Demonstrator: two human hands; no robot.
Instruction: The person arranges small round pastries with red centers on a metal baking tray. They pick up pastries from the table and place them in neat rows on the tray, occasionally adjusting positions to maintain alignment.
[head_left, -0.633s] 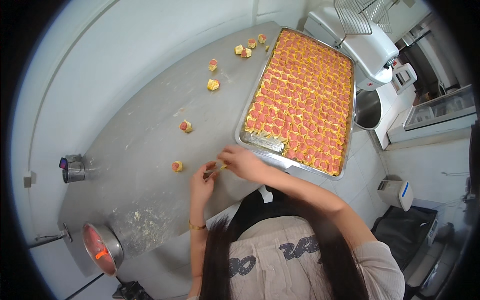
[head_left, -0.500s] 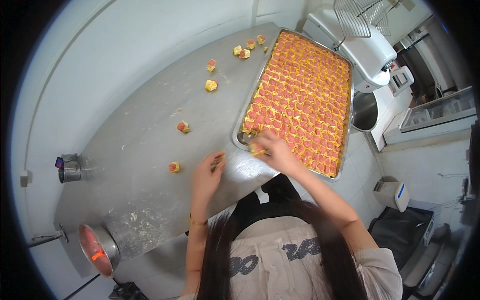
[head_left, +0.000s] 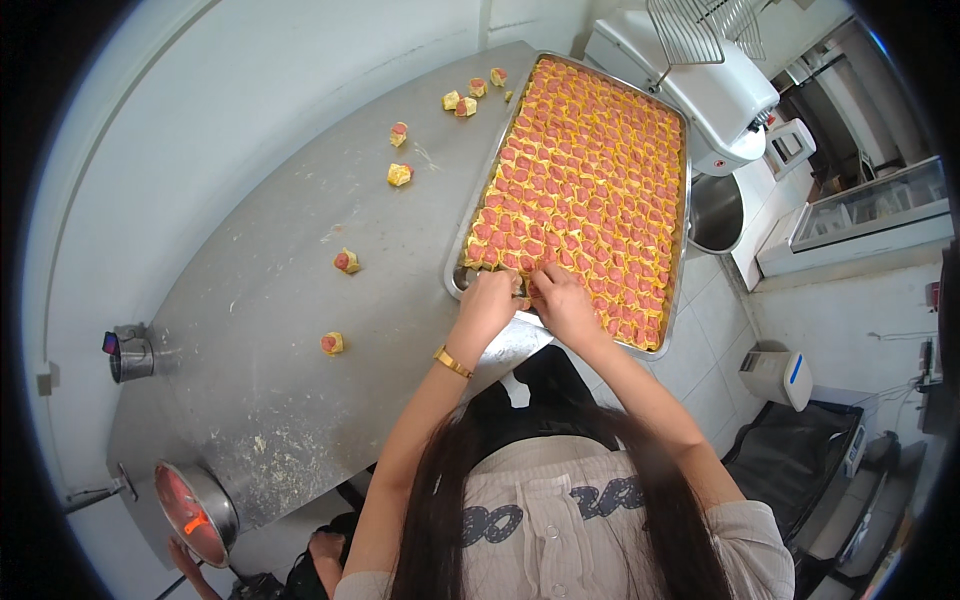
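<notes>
Both my hands meet at the near-left corner of a large metal tray (head_left: 458,235), which is packed with rows of open-topped dumplings (head_left: 585,190), pink filling in yellow wrappers. My left hand (head_left: 490,303) is closed, its fingers curled down at the corner of the tray. Beside it my right hand (head_left: 563,303) has its fingers bent and pressed together over the near edge of the rows. Whatever the fingertips hold is hidden by the hands. Loose dumplings lie on the steel table to the left, the closest being one dumpling (head_left: 332,343) and another dumpling (head_left: 346,261).
On the steel table (head_left: 270,300), more loose dumplings (head_left: 465,105) sit farther back. A metal bowl of pink filling (head_left: 190,500) with an orange-handled tool stands at lower left, another person's hand (head_left: 326,547) near it. A metal cup (head_left: 132,358) is at far left, a white machine (head_left: 690,90) behind the tray.
My left hand has moved right to the tray corner. My right hand, which held a dumpling by the corner, has shifted slightly right onto the tray edge. Another person's hands have appeared at lower left.
</notes>
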